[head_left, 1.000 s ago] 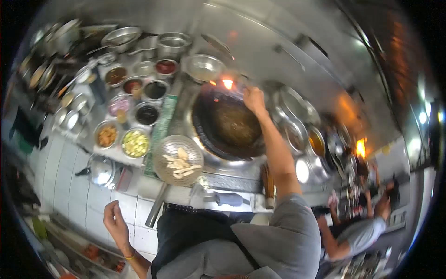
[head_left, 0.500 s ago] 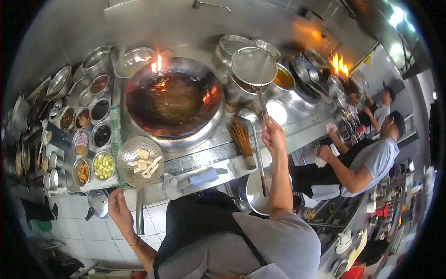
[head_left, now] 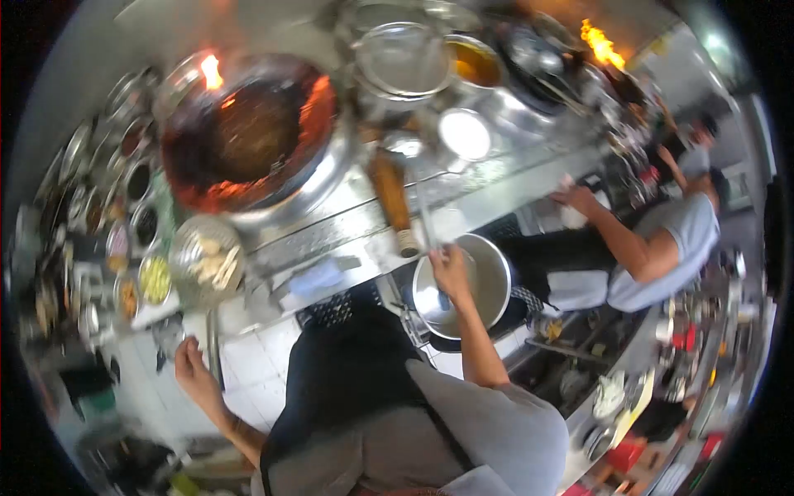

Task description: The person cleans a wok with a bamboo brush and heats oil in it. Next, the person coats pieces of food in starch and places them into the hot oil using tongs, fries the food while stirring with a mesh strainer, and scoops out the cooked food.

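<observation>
My right hand (head_left: pixel 451 271) is closed round the long handle of a ladle (head_left: pixel 426 215), whose bowl lies on the stove top. Below that hand stands a deep metal pot (head_left: pixel 494 310). My left hand (head_left: pixel 197 374) hangs with loosely bent fingers, holding nothing, beside the handle of a perforated skimmer (head_left: pixel 186 248). Pale strips of food (head_left: pixel 217 263) lie in the skimmer. A fine-mesh strainer (head_left: pixel 403 58) rests over a pot at the back. To the left, the large wok (head_left: pixel 186 169) holds dark liquid, with flame at its rim.
A bamboo brush (head_left: pixel 390 194) lies left of the ladle. Bowls of ingredients, including a green diced one (head_left: pixel 155 279), line the left counter. A blue cloth (head_left: pixel 318 277) is at the front edge. A co-worker (head_left: pixel 662 248) stands to the right, near another flame (head_left: pixel 602 45).
My right hand has let go of the strainer, come down nearer my body and taken the ladle handle. The strainer now sits on the back pot. The view has shifted right.
</observation>
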Tool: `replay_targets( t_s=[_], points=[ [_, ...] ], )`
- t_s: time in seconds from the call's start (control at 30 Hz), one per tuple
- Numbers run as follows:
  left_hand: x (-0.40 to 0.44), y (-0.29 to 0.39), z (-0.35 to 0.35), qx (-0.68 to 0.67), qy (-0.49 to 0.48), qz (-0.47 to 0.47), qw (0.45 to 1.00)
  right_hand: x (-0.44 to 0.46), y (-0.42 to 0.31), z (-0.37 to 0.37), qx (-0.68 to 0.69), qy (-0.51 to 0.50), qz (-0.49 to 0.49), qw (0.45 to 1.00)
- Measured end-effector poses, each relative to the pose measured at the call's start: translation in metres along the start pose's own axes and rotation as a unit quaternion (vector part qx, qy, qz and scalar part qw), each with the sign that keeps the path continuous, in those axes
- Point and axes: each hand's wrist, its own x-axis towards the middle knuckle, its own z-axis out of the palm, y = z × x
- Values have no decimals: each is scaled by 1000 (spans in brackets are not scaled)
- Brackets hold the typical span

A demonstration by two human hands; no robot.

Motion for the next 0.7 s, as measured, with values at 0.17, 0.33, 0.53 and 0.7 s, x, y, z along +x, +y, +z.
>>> replay_targets(
  t_s=[0.17,0.33,0.53,0.7],
  points=[
    [13,-35,-18,7,-21,-15,1000,-20,-31,-7,-65,-83,52,993],
    [26,-104,-20,123,-104,0,987,-55,-58,-16,1,2,-26,1000],
    [2,-152,-18,-269,-307,-333,850,-187,-115,-15,209,-68,79,972],
    [-5,-146,-8,-503,-359,-369,695,-277,-197,5,207,-205,51,955]
  ],
)
